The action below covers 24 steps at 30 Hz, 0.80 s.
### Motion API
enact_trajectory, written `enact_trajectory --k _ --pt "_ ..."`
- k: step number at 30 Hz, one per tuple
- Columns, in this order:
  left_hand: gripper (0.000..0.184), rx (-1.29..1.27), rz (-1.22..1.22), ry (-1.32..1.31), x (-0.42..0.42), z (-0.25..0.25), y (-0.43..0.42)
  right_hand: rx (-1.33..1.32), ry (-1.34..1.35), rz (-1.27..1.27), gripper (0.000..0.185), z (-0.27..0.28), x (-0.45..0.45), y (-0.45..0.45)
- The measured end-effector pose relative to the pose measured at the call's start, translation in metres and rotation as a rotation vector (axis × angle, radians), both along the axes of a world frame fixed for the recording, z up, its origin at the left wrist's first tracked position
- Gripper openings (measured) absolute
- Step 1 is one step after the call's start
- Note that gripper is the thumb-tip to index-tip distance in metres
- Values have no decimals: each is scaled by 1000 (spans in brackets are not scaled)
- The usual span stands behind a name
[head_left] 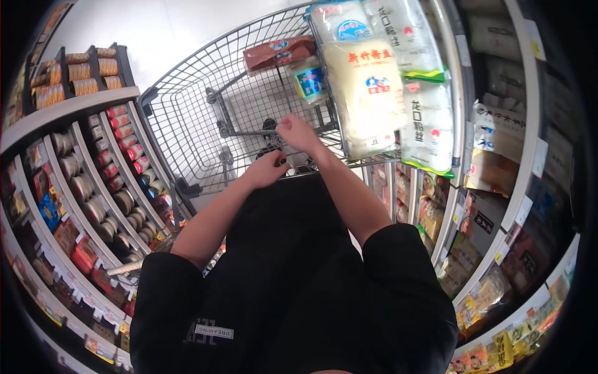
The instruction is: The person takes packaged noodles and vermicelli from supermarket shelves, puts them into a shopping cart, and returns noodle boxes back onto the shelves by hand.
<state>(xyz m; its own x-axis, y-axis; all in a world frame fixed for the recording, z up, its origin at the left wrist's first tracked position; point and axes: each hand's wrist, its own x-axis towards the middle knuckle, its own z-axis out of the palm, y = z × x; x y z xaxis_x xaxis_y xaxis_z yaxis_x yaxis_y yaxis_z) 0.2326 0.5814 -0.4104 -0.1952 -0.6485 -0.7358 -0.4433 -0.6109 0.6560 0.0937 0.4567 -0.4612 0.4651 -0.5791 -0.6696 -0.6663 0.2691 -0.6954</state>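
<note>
Both hands are at the near side of a wire shopping cart [180, 81], in front of the black shirt. My left hand [269, 169] has its fingers curled, and what they hold, if anything, is hidden. My right hand [298, 134] is a little higher and to the right, fingers bent together near the cart's wires. Beyond them in the cart lie a reddish-brown package [280, 53] and a clear jar with a blue-green label [308, 81]. A large bag of pale noodles [367, 93] and white noodle packs [427, 124] are stacked at the cart's right side.
Shelves of cans and packets [81, 184] curve along the left, with a rack of jars [81, 78] above. On the right, shelves [529, 168] hold bagged dry goods close beside the cart. White floor [149, 31] shows beyond the cart.
</note>
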Motion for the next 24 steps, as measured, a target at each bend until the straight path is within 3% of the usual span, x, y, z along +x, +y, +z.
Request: enact_trajectory --k 4,7,10,16,20,24 --pt "56 -102 2 -35 -23 14 14 -208 -165 105 34 83 -26 26" --pt "60 -230 -111 -267 -53 7 28 -381 -199 161 34 141 -57 38" --pt "62 -360 -194 -508 -83 39 35 -431 -192 106 34 162 -100 52" --pt "75 -404 -122 -690 -124 44 51 -525 -59 106 35 142 -202 80" --pt "80 -359 -70 -772 -148 44 49 -409 -59 -1 36 125 -264 95" --pt "80 -478 -44 -766 -169 45 51 -415 118 92 41 94 -329 105"
